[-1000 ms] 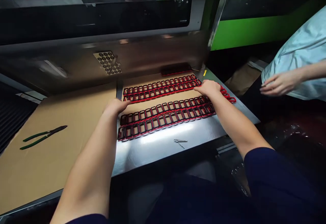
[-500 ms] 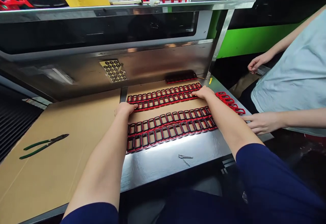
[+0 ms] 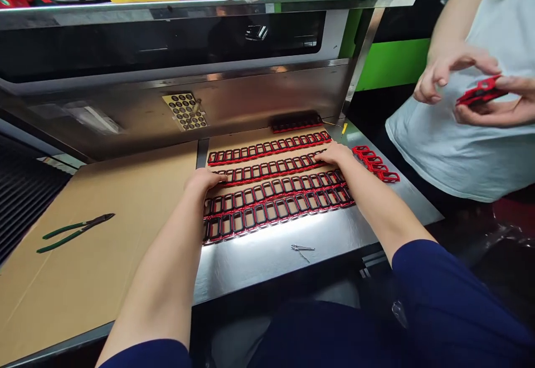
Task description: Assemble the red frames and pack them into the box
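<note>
A row of black-and-red rectangular plastic frames [image 3: 273, 168] lies across the cardboard, its ends in my two hands. My left hand [image 3: 203, 181] grips the left end, thumb on top. At the right end, my right hand [image 3: 333, 154] has its thumb over the last frames; its other fingers are mostly hidden. Behind it runs a similar far row [image 3: 267, 148], apart from the held one. On the near side are a third row [image 3: 273, 188] and a front row [image 3: 276, 212], lying close together, partly on the metal tabletop [image 3: 259, 267].
Green-handled cutting pliers [image 3: 77, 231] lie on the cardboard [image 3: 137, 201] at left. Thin metal pieces [image 3: 301, 250] sit near the front edge. Red parts [image 3: 375, 164] rest at right. A dark strip [image 3: 296, 122] is at the back. A co-worker's hands [image 3: 485, 97] hold a red-and-black part.
The held row has slid toward me, leaving a gap behind it and closing up to the third row. The co-worker's hands have risen from the table side, now with a red-and-black part.
</note>
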### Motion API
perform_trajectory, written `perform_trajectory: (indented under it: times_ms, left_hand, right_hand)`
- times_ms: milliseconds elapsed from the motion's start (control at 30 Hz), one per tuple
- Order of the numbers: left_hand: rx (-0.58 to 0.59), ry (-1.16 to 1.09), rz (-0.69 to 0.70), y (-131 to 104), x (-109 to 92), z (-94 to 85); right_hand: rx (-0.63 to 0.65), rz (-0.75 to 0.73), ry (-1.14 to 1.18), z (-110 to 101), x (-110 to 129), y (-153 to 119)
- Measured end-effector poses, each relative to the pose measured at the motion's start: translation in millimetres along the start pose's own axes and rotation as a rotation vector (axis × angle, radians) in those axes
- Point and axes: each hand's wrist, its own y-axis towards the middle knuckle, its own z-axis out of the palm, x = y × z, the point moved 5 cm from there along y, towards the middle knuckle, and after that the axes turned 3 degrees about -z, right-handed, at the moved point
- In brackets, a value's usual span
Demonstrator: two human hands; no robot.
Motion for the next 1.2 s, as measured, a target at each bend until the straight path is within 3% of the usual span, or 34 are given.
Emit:
perform_trajectory:
  times_ms: [167, 433, 667, 800, 900, 1067, 1200]
  left_hand:
    - [0.024, 0.031, 0.004, -10, 10, 4.5]
    - [0.042, 0.048, 0.004, -24, 15, 7.3]
    - [0.046, 0.093, 0.019, -15, 14, 9.9]
    - [0.071, 0.097, 0.029, 0, 18, 7.7]
    - [0.049, 0.073, 0.034, 18, 16, -5.1]
    - [-0.133, -0.010, 0.061, 52, -12, -25.8]
    - [-0.218, -0.059, 0.069, 68, -33, -17.0]
  right_hand:
    - [0.078, 0.065, -0.037, 0, -8, -20]
    - [0.055, 0.069, -0.043, -4, -16, -36]
    - [0.078, 0.062, -0.048, -2, -18, -36]
    - [0.100, 0.042, -0.037, -4, -20, -23]
    - [0.079, 0.035, -0.005, -10, -16, -2]
    - [-0.006, -0.012, 0.069, -11, 4, 40]
    - [0.002, -0.020, 0.113, 2, 18, 61]
